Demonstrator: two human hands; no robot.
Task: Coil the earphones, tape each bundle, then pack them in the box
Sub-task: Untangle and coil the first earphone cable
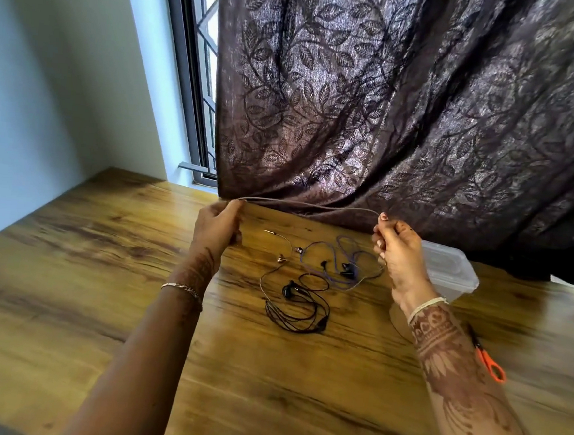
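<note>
- The pale earphone cable is held in the air, stretched almost straight between the two hands, above the far side of the tabletop.
- The left hand pinches one end of this stretch with curled fingers, and the right hand pinches the other end.
- Under them, loose on the tabletop, lie the gold earbuds, the purple earphones and the black earphones.
- The clear plastic box stands behind the right hand, near the dark curtain.
- The orange scissors lie beside the right forearm, partly hidden by it.
</note>
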